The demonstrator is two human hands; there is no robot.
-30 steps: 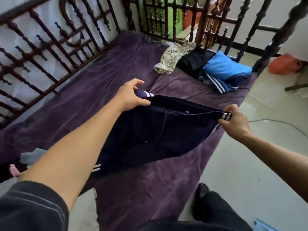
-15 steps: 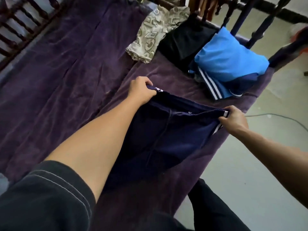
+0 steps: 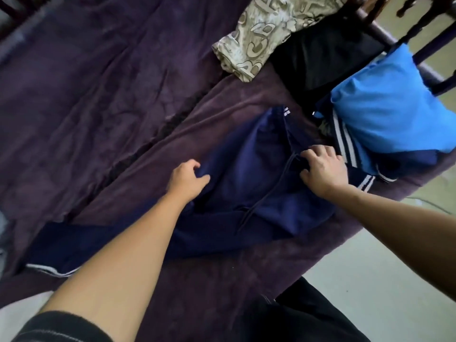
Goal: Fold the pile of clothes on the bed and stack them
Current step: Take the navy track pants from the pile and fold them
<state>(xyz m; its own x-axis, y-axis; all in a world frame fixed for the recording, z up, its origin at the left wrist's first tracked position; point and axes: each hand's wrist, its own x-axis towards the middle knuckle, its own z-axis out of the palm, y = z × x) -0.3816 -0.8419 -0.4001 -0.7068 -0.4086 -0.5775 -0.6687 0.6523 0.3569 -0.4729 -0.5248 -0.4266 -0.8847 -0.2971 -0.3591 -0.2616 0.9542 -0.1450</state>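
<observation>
Navy pants point(image 3: 251, 154) (rumpled) | L hand point(image 3: 185, 180) pinches — R hand point(image 3: 323, 169) grips waist

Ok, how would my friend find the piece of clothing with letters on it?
Start at the purple bed cover and look to its far end, where clothes lie in a row. The lettered garment is leftmost, next to a black garment. It alone is pale beige with printed letters; the black one and the blue garment have none.

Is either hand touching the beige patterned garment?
No, the left hand and right hand are on the navy trousers; the beige patterned garment lies apart, untouched.
</observation>
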